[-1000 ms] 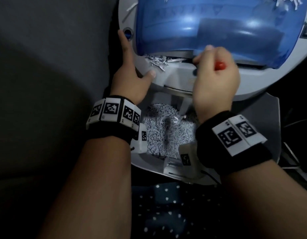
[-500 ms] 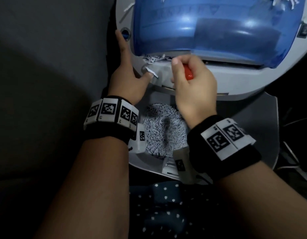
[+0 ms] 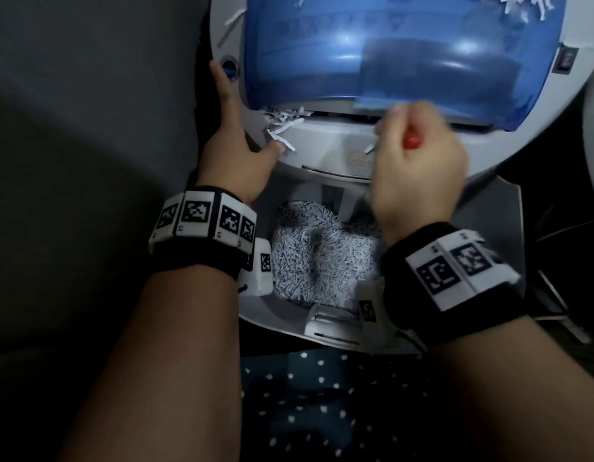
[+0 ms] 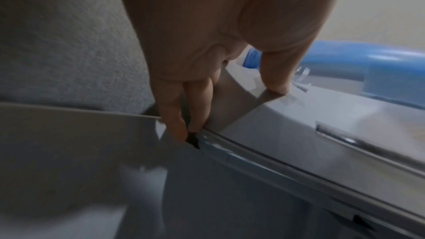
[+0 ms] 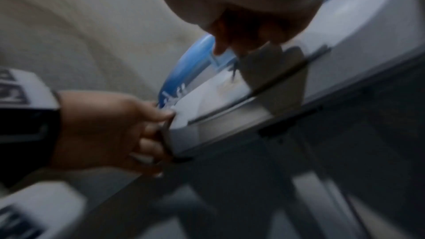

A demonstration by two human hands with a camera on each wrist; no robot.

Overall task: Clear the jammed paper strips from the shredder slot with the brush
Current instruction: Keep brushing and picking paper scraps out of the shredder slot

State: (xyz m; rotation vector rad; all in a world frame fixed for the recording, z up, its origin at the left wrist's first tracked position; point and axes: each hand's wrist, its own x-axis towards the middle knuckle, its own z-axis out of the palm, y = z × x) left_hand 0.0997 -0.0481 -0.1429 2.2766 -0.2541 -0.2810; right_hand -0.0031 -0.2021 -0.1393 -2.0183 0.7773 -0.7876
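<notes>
- Dim light falls on a grey carpeted floor (image 3: 88, 95), where a pale grey shredder (image 3: 322, 151) stands with a translucent blue cover (image 3: 389, 51) on top.
- Below the shredder head, an open bin (image 3: 509, 228) holds a heap of shredded paper (image 3: 322, 258).
- Dark polka-dot fabric (image 3: 322, 395) shows at the bottom of the head view, between the forearms.
- Jammed paper strips (image 3: 282, 116) bunch at the left end of the slot, just under the edge of the blue cover; a few loose ones lie on the grey ledge beside the left thumb.
- More paper bits (image 3: 509, 5) lie on top of the cover at its far right.
- Left hand (image 3: 235, 155) rests against the shredder's left rim, forefinger straight along the edge, thumb pressed on the ledge; in the left wrist view the other fingers (image 4: 197, 101) touch the side seam, straight.
- Right hand (image 3: 419, 168), blurred, is curled round the brush (image 3: 411, 141); only its red handle end shows between the fingers.
- Bristles are hidden behind the hand, near the middle of the slot; contact with the slot cannot be told.
</notes>
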